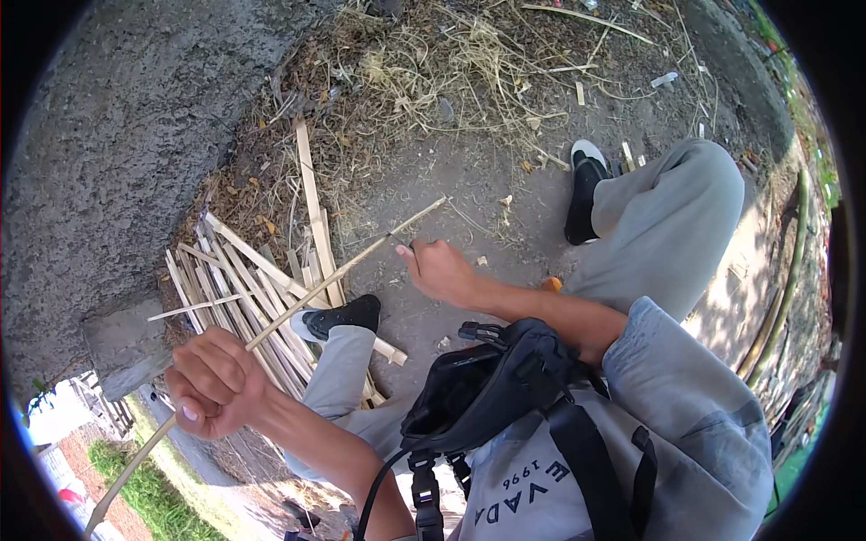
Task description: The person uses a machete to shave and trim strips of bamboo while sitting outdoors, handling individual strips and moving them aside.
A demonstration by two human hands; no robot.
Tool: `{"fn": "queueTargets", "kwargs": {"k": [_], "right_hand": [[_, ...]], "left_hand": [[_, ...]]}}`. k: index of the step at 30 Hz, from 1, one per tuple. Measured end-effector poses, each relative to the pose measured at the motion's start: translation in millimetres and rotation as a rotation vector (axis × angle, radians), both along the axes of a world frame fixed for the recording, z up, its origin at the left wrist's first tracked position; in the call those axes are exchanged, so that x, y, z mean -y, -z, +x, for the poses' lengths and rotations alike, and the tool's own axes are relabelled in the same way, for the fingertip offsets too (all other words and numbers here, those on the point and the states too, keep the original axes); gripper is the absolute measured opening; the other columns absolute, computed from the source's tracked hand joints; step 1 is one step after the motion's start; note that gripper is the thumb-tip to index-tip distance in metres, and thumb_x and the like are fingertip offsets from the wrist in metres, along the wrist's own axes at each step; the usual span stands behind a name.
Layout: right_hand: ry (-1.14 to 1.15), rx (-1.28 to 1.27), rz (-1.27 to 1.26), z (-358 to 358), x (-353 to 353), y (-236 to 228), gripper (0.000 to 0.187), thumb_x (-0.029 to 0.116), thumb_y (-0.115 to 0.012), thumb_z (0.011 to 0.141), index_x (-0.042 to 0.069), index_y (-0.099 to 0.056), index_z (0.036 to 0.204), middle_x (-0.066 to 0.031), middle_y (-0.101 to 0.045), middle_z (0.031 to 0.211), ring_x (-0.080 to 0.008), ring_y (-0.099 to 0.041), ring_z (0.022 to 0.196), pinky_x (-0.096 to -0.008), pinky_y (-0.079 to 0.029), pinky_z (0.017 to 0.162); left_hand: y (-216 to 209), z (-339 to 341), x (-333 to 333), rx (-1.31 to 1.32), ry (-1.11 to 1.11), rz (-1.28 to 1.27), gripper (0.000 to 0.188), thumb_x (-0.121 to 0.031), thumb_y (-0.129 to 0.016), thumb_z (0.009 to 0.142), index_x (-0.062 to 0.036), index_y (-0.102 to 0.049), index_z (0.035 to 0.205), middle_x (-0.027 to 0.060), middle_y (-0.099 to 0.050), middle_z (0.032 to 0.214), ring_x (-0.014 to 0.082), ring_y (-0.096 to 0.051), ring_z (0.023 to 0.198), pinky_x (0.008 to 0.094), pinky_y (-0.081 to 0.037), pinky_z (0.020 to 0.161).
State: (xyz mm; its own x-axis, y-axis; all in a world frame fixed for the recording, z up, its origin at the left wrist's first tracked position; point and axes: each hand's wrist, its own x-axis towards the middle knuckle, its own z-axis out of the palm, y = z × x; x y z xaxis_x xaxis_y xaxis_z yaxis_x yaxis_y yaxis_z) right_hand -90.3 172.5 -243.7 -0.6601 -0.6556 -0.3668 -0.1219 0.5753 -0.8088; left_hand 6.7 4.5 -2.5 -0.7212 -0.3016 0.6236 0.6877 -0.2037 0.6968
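Note:
A long, thin, pale bamboo strip (316, 290) runs slantwise from the lower left up to the middle of the view. My left hand (215, 383) is closed around it, toward its lower end. Close to the strip's upper part is my right hand (444, 272), its fingers curled in and its thumb pointing at the strip. A small dark spot shows on the strip by that thumb; whether it is a joint in the bamboo or a tool's tip cannot be made out. What the right fingers hold, if anything, is hidden.
Many split strips (230, 279) lie heaped beside my left shoe (338, 317). A rough grey wall (135, 153) rises at the left. Curled shavings (451, 68) litter the ground ahead. A black bag (487, 388) hangs at my front; a green pole (789, 270) lies far right.

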Motion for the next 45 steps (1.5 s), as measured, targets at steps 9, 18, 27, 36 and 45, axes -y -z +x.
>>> {"fn": "queueTargets", "kwargs": {"k": [9,18,27,36,45], "right_hand": [[-0.021,-0.03,0.166,-9,-19,75,0.046,0.033,-0.042,0.098,-0.006,-0.063,0.084,-0.0332,-0.062,0.076,-0.0488,-0.063,0.075,-0.054,-0.052,0.071],[-0.042,-0.08,0.203,-15,-9,75,0.044,0.031,-0.044,0.097,-0.006,-0.064,0.084,-0.0311,-0.063,0.077,-0.0473,-0.064,0.076,-0.0536,-0.053,0.071],[-0.038,-0.126,0.016,0,13,32,0.039,0.025,-0.046,0.095,-0.006,-0.063,0.08,-0.0303,-0.063,0.074,-0.0474,-0.064,0.072,-0.0527,-0.053,0.066],[-0.034,-0.008,0.262,-58,-14,-2,0.038,0.031,-0.065,0.085,-0.006,-0.066,0.093,-0.0264,-0.066,0.09,-0.0414,-0.065,0.089,-0.048,-0.053,0.079],[-0.546,-0.471,-0.158,-108,-75,-317,0.027,0.017,-0.066,0.079,-0.009,-0.066,0.084,-0.0251,-0.066,0.079,-0.039,-0.066,0.083,-0.0434,-0.054,0.077]], "left_hand": [[3,3,5,-0.036,0.02,0.025,0.048,-0.008,-0.05,0.084,-0.0196,-0.024,0.045,-0.0064,-0.028,0.034,0.0022,-0.017,0.028,0.0193,-0.011,0.033],[11,21,12,-0.043,-0.044,0.061,0.048,-0.01,-0.05,0.084,-0.0195,-0.024,0.045,-0.006,-0.028,0.034,0.0026,-0.017,0.028,0.0193,-0.013,0.032],[10,23,23,-0.028,-0.101,0.047,0.047,-0.009,-0.049,0.085,-0.0199,-0.023,0.047,-0.006,-0.029,0.035,0.0021,-0.019,0.029,0.0185,-0.014,0.033],[12,26,28,0.042,-0.196,0.07,0.047,-0.014,-0.042,0.09,-0.0193,-0.019,0.05,-0.0036,-0.023,0.038,0.0066,-0.014,0.033,0.0252,-0.014,0.037],[13,33,62,0.172,-0.575,0.394,0.049,-0.017,-0.046,0.093,-0.0196,-0.018,0.052,-0.0029,-0.015,0.045,0.01,-0.01,0.044,0.0302,-0.013,0.048]]}}
